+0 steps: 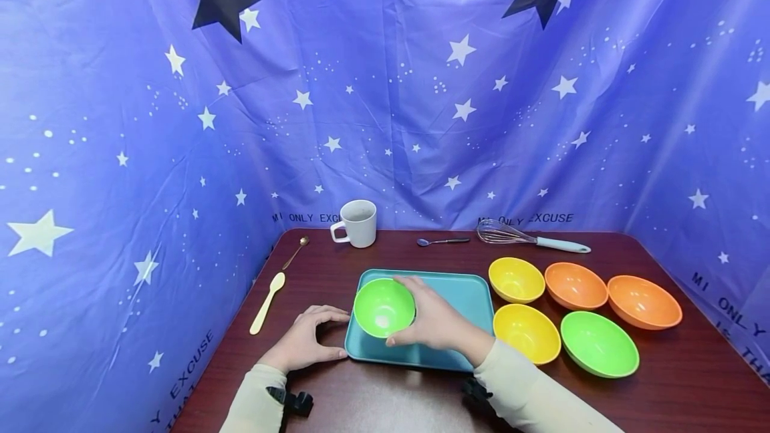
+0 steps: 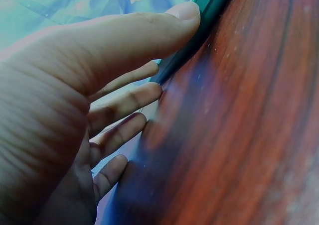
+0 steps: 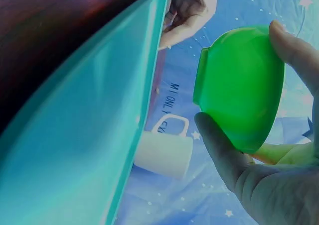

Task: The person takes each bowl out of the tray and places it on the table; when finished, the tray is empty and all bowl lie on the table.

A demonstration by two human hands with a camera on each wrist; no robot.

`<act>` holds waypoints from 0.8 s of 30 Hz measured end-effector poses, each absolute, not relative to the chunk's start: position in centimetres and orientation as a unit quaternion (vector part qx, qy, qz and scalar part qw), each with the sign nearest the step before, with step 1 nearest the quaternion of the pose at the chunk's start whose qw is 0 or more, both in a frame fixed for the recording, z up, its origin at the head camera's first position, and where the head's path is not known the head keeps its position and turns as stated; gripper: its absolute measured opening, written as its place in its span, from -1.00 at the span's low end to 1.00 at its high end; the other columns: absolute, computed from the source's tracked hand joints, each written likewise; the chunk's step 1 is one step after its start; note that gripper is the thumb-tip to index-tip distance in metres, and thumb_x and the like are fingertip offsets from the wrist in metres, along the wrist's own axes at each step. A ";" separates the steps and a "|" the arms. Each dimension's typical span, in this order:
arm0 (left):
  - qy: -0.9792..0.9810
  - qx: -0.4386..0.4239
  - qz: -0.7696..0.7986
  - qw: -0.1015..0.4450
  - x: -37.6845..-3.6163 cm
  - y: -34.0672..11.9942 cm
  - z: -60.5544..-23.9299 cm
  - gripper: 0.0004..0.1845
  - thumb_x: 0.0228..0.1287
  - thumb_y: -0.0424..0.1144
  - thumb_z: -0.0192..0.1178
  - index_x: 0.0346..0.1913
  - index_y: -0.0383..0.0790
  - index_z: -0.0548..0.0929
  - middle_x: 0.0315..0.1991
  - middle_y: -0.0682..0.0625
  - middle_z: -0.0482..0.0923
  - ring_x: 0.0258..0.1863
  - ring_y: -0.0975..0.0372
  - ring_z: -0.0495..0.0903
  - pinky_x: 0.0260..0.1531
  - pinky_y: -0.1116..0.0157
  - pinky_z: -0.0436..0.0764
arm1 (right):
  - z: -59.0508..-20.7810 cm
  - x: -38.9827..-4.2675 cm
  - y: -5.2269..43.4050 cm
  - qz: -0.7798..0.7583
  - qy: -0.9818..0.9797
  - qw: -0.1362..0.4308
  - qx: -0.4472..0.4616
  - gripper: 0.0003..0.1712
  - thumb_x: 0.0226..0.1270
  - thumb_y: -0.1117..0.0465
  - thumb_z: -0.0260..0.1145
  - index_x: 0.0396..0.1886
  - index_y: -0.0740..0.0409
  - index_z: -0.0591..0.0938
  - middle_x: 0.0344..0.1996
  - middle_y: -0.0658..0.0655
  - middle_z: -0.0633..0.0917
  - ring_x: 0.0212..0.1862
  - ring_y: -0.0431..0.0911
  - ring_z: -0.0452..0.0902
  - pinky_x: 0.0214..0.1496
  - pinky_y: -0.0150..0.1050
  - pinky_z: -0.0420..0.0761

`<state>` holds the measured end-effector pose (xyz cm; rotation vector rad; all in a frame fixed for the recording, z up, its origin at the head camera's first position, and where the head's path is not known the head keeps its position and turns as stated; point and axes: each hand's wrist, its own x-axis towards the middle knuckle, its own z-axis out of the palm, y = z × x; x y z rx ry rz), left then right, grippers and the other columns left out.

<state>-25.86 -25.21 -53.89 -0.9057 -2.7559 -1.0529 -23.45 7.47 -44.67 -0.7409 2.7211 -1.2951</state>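
Note:
My right hand [image 1: 434,318] grips a small green bowl [image 1: 383,308] by its side, with thumb and fingers spread around the wall. In the right wrist view the green bowl [image 3: 244,85] is upright and held above the teal tray [image 3: 79,120], with a gap under its foot. At the tray's left edge my left hand [image 1: 309,338] rests on the table, fingers loosely bent. Its thumb touches or nearly touches the rim of the tray [image 1: 445,356]; in the left wrist view the left hand [image 2: 60,95] has nothing in its palm.
Right of the tray sit two yellow bowls [image 1: 516,280], two orange bowls [image 1: 576,286] and a larger green bowl [image 1: 599,344]. Along the back stand a white mug [image 1: 359,224], a small spoon [image 1: 444,241] and a whisk [image 1: 532,238]. A cream spoon [image 1: 267,303] and a gold spoon [image 1: 296,252] lie left.

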 end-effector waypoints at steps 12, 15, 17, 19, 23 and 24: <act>-0.894 -0.290 -0.341 0.021 -26.0 -25.3 -54.1 -0.28 -0.02 0.28 0.60 0.25 0.19 0.71 0.21 0.34 0.59 0.33 0.21 0.41 0.34 -0.16 0.24 | -43.2 -21.7 11.0 -0.424 0.879 -0.003 -0.219 0.34 -0.22 -0.02 0.83 0.60 0.07 0.34 0.47 0.12 0.41 0.31 0.11 0.46 0.25 0.22 0.52; -0.895 -0.288 -0.341 0.020 -26.0 -25.2 -54.1 -0.28 -0.02 0.28 0.60 0.25 0.18 0.71 0.21 0.35 0.58 0.33 0.21 0.41 0.34 -0.16 0.24 | -43.1 -21.3 12.1 -0.424 0.880 -0.008 -0.215 0.35 -0.21 -0.09 0.82 0.61 0.06 0.33 0.47 0.14 0.41 0.32 0.12 0.46 0.25 0.24 0.52; -0.895 -0.287 -0.341 0.018 -26.0 -25.2 -54.1 -0.28 -0.01 0.28 0.60 0.25 0.18 0.71 0.21 0.36 0.58 0.33 0.21 0.41 0.35 -0.16 0.23 | -43.0 -21.1 12.8 -0.419 0.884 -0.012 -0.210 0.36 -0.21 -0.16 0.81 0.61 0.03 0.33 0.48 0.14 0.40 0.33 0.13 0.45 0.25 0.24 0.53; -0.895 -0.285 -0.342 0.017 -26.0 -25.2 -54.1 -0.28 -0.01 0.28 0.60 0.25 0.18 0.71 0.21 0.36 0.58 0.34 0.21 0.40 0.35 -0.16 0.23 | -42.8 -20.8 13.4 -0.413 0.887 -0.017 -0.206 0.37 -0.21 -0.22 0.79 0.62 0.00 0.32 0.48 0.14 0.40 0.33 0.13 0.45 0.25 0.24 0.53; -0.895 -0.284 -0.344 0.018 -25.9 -25.2 -54.1 -0.28 -0.01 0.29 0.60 0.25 0.18 0.71 0.21 0.36 0.58 0.34 0.21 0.41 0.35 -0.18 0.22 | -42.6 -20.2 14.8 -0.401 0.892 -0.031 -0.204 0.35 -0.20 -0.26 0.77 0.61 -0.03 0.33 0.43 0.10 0.45 0.30 0.09 0.47 0.23 0.21 0.55; -0.895 -0.284 -0.343 0.019 -25.9 -25.2 -54.1 -0.28 -0.01 0.29 0.59 0.25 0.18 0.71 0.21 0.37 0.58 0.33 0.21 0.41 0.34 -0.18 0.22 | -42.6 -20.0 15.1 -0.401 0.892 -0.034 -0.205 0.35 -0.19 -0.26 0.77 0.61 -0.02 0.33 0.42 0.10 0.45 0.30 0.08 0.47 0.23 0.21 0.55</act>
